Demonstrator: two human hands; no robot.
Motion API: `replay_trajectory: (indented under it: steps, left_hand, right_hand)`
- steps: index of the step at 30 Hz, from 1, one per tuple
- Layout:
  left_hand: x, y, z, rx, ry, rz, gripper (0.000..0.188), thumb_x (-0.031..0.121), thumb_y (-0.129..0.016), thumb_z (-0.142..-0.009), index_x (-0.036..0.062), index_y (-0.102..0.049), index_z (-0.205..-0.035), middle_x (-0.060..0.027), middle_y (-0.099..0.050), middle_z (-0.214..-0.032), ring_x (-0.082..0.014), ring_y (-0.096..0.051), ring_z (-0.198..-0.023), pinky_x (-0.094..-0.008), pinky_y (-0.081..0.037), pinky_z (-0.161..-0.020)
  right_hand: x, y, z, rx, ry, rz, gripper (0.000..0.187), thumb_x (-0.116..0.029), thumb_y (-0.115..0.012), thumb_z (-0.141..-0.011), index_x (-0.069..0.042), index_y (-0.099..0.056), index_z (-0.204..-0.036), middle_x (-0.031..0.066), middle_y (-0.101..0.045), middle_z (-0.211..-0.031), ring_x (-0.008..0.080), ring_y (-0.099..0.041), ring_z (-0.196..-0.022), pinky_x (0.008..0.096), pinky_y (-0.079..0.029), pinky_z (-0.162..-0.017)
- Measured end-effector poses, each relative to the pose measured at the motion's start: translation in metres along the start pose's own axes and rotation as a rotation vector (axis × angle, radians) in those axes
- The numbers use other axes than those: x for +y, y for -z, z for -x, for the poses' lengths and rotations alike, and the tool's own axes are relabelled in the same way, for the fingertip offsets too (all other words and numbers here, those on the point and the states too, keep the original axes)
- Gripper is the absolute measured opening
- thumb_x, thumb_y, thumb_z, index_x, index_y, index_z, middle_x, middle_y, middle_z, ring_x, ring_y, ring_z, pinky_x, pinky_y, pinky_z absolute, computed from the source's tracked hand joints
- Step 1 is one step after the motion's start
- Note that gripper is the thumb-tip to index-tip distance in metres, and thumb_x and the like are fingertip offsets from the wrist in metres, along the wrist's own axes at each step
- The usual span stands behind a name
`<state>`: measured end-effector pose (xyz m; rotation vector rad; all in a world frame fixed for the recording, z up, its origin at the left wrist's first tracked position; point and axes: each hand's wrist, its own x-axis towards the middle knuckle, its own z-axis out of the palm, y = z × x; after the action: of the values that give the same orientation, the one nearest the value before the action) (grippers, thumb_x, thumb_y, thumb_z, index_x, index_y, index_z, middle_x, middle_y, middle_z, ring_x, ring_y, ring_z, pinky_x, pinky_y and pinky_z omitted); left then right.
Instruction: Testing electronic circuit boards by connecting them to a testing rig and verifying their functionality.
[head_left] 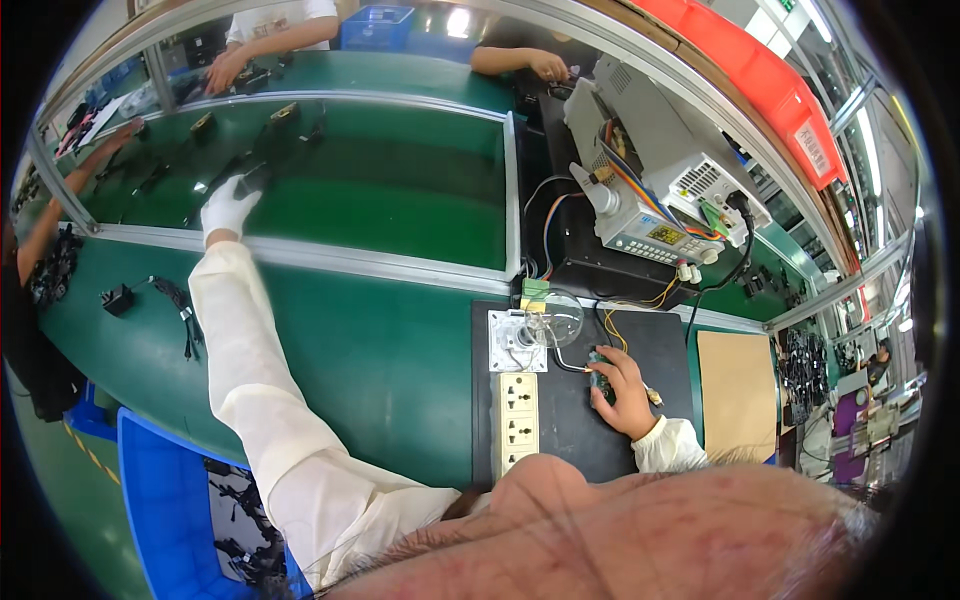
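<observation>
While right hand (624, 398) clamps oblong greenish piece (598, 380), cloth-gloved left hand (228, 207), grip unclear

Bright, cool overhead light fills the scene; a tube light (868, 150) glows white at two o'clock, and a glare spot (458, 22) shines at twelve. The green belt (400, 195) toward eleven carries soft, dark reflections. The gloved left hand (230, 205) at ten looks nearly washed out. Straight edges bow toward the black fisheye rim.
</observation>
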<state>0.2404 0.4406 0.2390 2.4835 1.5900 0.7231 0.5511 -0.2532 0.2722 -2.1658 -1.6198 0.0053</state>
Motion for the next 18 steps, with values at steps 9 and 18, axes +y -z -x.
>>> replay_trajectory:
  steps: [9,18]
  left_hand:
    - [-0.021,-0.009,0.002,0.408,0.459,0.038,0.037,0.02,-0.067,-0.091,0.0197,-0.067,-0.128,-0.0109,-0.075,-0.116,-0.0338,-0.071,-0.107,-0.0425,-0.054,-0.093]
    - [-0.05,-0.019,-0.001,0.39,0.317,0.479,0.038,0.022,-0.064,-0.094,0.0189,-0.067,-0.132,-0.0125,-0.074,-0.12,-0.0333,-0.07,-0.111,-0.0393,-0.052,-0.097]
  right_hand:
    - [0.0,-0.001,0.001,0.021,0.012,0.01,0.042,-0.012,-0.072,-0.082,-0.005,-0.064,-0.123,0.0194,-0.056,-0.142,0.0415,-0.052,-0.132,0.0494,-0.041,-0.112]
    - [0.002,-0.001,0.003,0.019,0.016,0.004,0.043,-0.012,-0.07,-0.083,-0.004,-0.063,-0.125,0.0204,-0.055,-0.143,0.0425,-0.051,-0.134,0.0492,-0.04,-0.113]
